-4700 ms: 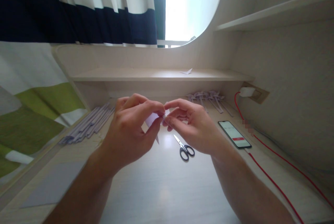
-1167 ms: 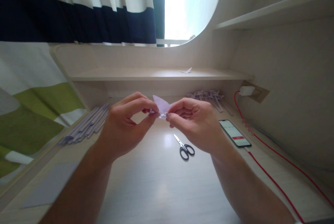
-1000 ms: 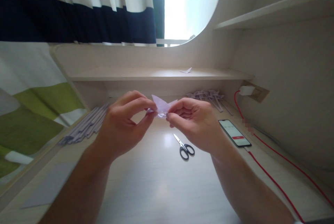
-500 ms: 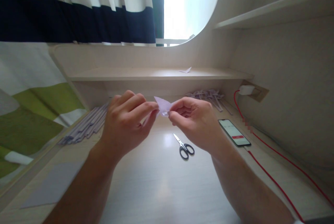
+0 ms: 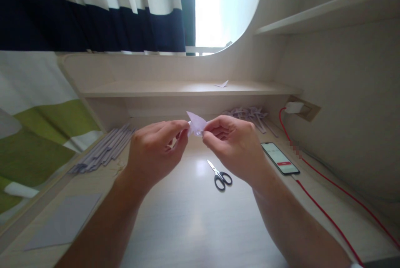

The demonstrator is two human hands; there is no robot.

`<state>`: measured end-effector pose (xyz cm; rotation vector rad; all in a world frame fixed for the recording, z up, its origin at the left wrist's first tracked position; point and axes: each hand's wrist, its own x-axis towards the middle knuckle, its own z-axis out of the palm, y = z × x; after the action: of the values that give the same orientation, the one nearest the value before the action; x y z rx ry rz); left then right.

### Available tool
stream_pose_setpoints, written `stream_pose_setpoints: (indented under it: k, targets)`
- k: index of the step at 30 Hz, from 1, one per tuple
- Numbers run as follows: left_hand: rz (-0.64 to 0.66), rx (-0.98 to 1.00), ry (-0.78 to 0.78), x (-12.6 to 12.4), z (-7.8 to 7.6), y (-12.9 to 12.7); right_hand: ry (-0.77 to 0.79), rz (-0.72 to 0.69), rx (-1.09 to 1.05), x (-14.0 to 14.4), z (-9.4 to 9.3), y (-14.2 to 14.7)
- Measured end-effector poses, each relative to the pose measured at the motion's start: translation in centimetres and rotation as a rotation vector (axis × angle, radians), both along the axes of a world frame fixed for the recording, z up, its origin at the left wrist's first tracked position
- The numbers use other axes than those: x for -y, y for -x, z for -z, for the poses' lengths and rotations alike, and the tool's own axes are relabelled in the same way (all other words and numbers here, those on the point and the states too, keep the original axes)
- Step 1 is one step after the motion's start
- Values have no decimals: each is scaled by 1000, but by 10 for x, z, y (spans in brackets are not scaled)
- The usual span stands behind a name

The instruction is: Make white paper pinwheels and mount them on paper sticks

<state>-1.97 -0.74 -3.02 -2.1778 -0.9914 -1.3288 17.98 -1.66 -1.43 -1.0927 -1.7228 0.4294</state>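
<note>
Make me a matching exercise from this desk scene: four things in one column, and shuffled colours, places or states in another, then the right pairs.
Things
1. paper held between left hand and right hand
2. scissors
3. phone
4. charger

Descriptions
A. lit up
B. pale purple
C. at the wall socket
D. silver blades, black handles

Pairs: 1-B, 2-D, 3-A, 4-C

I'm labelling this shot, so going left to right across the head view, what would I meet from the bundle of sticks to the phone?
Sticks, left hand, held paper, right hand, phone.
</note>
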Motion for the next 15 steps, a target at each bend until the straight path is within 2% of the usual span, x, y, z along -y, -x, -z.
stream_pose_setpoints:
  k: [4,15]
  targets:
    - [37,62,70,2,1,-3,-4,-6,-9,0,0,0]
    - [40,53,57,3,3,-7,0,-40,-27,0,1,0]
